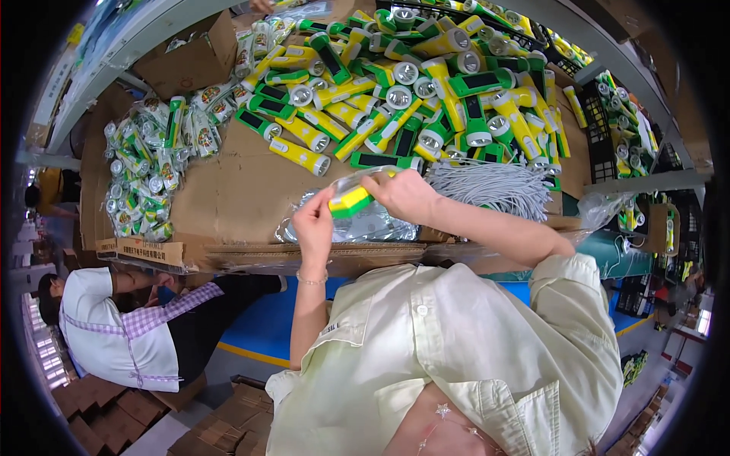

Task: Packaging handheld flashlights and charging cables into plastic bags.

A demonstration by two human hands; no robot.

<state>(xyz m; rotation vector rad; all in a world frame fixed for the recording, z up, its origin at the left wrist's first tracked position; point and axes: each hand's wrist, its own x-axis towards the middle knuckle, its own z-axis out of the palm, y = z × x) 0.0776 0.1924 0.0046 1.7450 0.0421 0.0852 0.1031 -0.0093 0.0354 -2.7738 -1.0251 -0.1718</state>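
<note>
A yellow and green flashlight is held between my two hands above the front of the table, with clear plastic film around part of it. My left hand is closed, its fingers pinching at the flashlight's left end. From the other side my right hand grips the right end, fingers bent over it. Beneath my hands lies a stack of clear plastic bags. Just right of my right hand is a bundle of thin white cables. Beyond it spreads a large heap of loose flashlights, some showing dark solar panels.
Bagged flashlights are piled at the left on the cardboard-covered table. A cardboard box stands at the back left. Black crates with flashlights line the right. At the lower left sits another person in white.
</note>
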